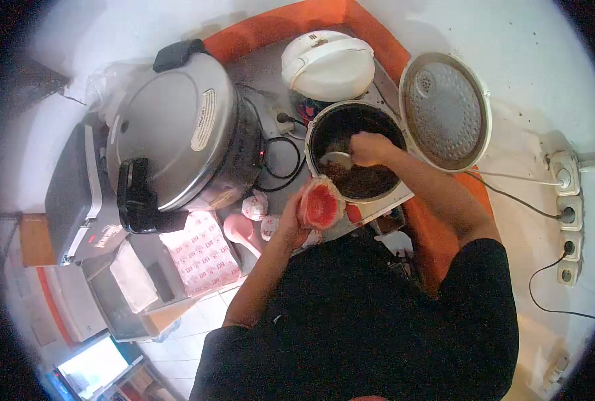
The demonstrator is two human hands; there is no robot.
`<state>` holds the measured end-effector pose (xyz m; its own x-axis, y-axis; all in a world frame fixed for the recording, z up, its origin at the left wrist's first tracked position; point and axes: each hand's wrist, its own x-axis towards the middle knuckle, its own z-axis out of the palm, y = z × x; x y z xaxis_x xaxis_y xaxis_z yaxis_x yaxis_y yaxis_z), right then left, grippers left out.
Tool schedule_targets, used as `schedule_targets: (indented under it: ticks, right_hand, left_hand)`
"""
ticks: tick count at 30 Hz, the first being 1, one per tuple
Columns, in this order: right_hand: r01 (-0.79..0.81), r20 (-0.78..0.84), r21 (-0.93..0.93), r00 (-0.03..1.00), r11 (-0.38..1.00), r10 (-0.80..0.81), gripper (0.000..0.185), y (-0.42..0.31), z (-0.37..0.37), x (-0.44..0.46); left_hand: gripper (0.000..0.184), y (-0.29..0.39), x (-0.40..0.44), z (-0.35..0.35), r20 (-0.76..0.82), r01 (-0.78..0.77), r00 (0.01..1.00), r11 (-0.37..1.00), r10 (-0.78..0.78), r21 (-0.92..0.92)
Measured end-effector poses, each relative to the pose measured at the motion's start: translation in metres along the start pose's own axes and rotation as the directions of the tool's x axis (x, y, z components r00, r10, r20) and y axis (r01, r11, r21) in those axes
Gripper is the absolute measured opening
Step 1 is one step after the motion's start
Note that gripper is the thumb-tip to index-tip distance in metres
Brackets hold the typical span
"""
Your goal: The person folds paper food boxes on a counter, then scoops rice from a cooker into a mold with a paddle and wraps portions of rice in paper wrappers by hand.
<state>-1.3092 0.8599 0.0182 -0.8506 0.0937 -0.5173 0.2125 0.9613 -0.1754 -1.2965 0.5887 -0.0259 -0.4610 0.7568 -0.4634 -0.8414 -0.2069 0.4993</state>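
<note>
My right hand (371, 148) reaches into an open rice cooker (319, 134) and is closed on a white rice paddle (337, 159). The paddle's head rests against brown, grainy food (364, 182) in the dark inner pot. Just outside the cooker's near rim, my left hand (296, 215) grips a small red bowl (322, 206). A pale, crinkled lining shows around the bowl's edge, and its mouth faces up toward me. Beside my left wrist lie paper-wrapped bundles (255, 206) and a pink scoop (240, 229).
The cooker's lid (444, 110) is raised on the right. A large steel rice cooker (170, 127) stands left, with printed wrapping sheets (201, 257) in front. Behind sits a closed white cooker (327, 67). Cords run along the counter to wall sockets (568, 214).
</note>
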Motion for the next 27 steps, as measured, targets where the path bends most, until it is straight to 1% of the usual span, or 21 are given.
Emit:
schedule_targets:
  ticks: [1, 3, 4, 5, 7, 9, 10, 11, 12, 14, 15, 17, 19, 20, 21, 22, 23, 24, 25, 26, 27]
  right_hand:
    - [0.003, 0.001, -0.002, 1.0, 1.0, -0.003, 0.024, 0.006, 0.012, -0.004]
    - [0.017, -0.083, 0.154, 0.997, 0.988, -0.004, 0.023, 0.016, 0.033, -0.015]
    - [-0.023, -0.017, 0.15, 1.0, 0.988, 0.026, 0.025, 0.02, 0.038, -0.018]
    - [-0.022, -0.016, 0.146, 1.0, 0.989, 0.025, 0.025, 0.023, 0.041, -0.022]
    - [0.019, 0.037, 0.377, 0.999, 0.926, -0.035, 0.028, 0.031, 0.049, -0.027]
    - [0.138, -0.015, 0.422, 0.989, 0.896, -0.145, 0.029, 0.048, 0.075, -0.018]
    - [0.183, -0.08, 0.516, 0.983, 0.837, -0.166, 0.027, 0.056, 0.089, -0.011]
    - [0.208, -0.116, 0.56, 0.978, 0.802, -0.173, 0.025, 0.056, 0.088, -0.012]
    - [0.234, -0.151, 0.601, 0.972, 0.764, -0.179, 0.024, 0.05, 0.079, -0.016]
    - [0.147, -0.062, 0.613, 0.988, 0.777, -0.139, 0.023, 0.044, 0.06, -0.028]
    - [0.12, -0.034, 0.614, 0.992, 0.78, -0.126, 0.023, 0.04, 0.052, -0.033]
    - [-0.08, 0.07, 0.829, 0.997, 0.553, 0.039, 0.023, 0.039, 0.046, -0.039]
    - [-0.08, 0.053, 0.828, 0.997, 0.555, 0.064, 0.023, 0.042, 0.034, -0.05]
    - [-0.082, 0.04, 0.825, 0.995, 0.56, 0.087, 0.024, 0.043, 0.028, -0.056]
    - [-0.08, 0.035, 0.827, 0.995, 0.557, 0.09, 0.024, 0.043, 0.026, -0.062]
    - [-0.111, 0.021, 0.875, 0.981, 0.471, 0.191, 0.025, 0.042, 0.026, -0.069]
    - [-0.13, 0.015, 0.917, 0.957, 0.378, 0.291, 0.026, 0.04, 0.026, -0.077]
    - [-0.126, 0.01, 0.917, 0.956, 0.378, 0.294, 0.026, 0.038, 0.025, -0.083]
    - [-0.107, -0.024, 0.926, 0.94, 0.361, 0.341, 0.025, 0.036, 0.024, -0.089]
    - [-0.087, -0.058, 0.934, 0.92, 0.345, 0.388, 0.024, 0.033, 0.023, -0.096]
    - [-0.084, -0.063, 0.935, 0.916, 0.343, 0.395, 0.024, 0.026, 0.023, -0.104]
  left_hand:
    - [0.053, -0.001, 0.001, -0.002, 0.009, -0.005, 1.0, 1.0, 0.005, -0.006]
    - [0.053, -0.003, 0.002, -0.007, -0.006, 0.006, 1.0, 1.0, -0.006, 0.012]
    - [0.053, -0.005, 0.003, -0.009, -0.017, 0.012, 1.0, 1.0, -0.012, 0.022]
    - [0.053, -0.003, 0.002, -0.006, -0.028, 0.019, 0.999, 0.999, -0.018, 0.032]
    - [0.054, 0.0, 0.0, 0.001, -0.052, 0.016, 0.999, 0.997, -0.012, 0.074]
    - [0.054, 0.001, -0.001, 0.009, -0.074, 0.019, 0.997, 0.999, -0.016, 0.038]
    - [0.054, 0.001, -0.001, 0.011, -0.097, 0.017, 0.995, 1.0, -0.017, 0.003]
    - [0.054, 0.001, 0.002, 0.009, -0.096, 0.019, 0.995, 1.0, -0.018, 0.006]
    - [0.053, 0.003, 0.004, 0.005, -0.056, -0.024, 0.998, 0.991, 0.032, 0.134]
    - [0.053, 0.012, 0.005, 0.001, -0.008, -0.075, 0.997, 0.962, 0.08, 0.263]
    - [0.051, 0.018, 0.004, 0.001, -0.027, -0.111, 0.993, 0.971, 0.119, 0.21]
    - [0.048, 0.034, -0.001, 0.004, -0.069, -0.182, 0.979, 0.978, 0.19, 0.104]
    - [0.045, 0.045, -0.002, 0.007, -0.115, -0.253, 0.961, 0.967, 0.252, -0.001]
    - [0.044, 0.051, 0.006, 0.007, -0.041, -0.306, 0.949, 0.944, 0.313, 0.12]
    - [0.044, 0.058, 0.012, 0.018, -0.035, -0.306, 0.949, 0.944, 0.313, 0.124]
    - [0.045, 0.061, 0.017, 0.032, -0.074, -0.349, 0.903, 0.824, 0.422, 0.446]
    - [0.046, 0.063, 0.021, 0.049, -0.069, -0.329, 0.842, 0.612, 0.535, 0.719]
    - [0.049, 0.061, 0.025, 0.067, -0.094, -0.312, 0.837, 0.612, 0.539, 0.726]
    - [0.049, 0.05, 0.045, 0.062, -0.087, -0.316, 0.838, 0.609, 0.539, 0.727]
    - [0.048, 0.033, 0.075, 0.045, 0.061, -0.378, 0.803, 0.428, 0.593, 0.821]
    - [0.048, 0.021, 0.095, 0.041, 0.216, -0.432, 0.76, 0.228, 0.614, 0.872]
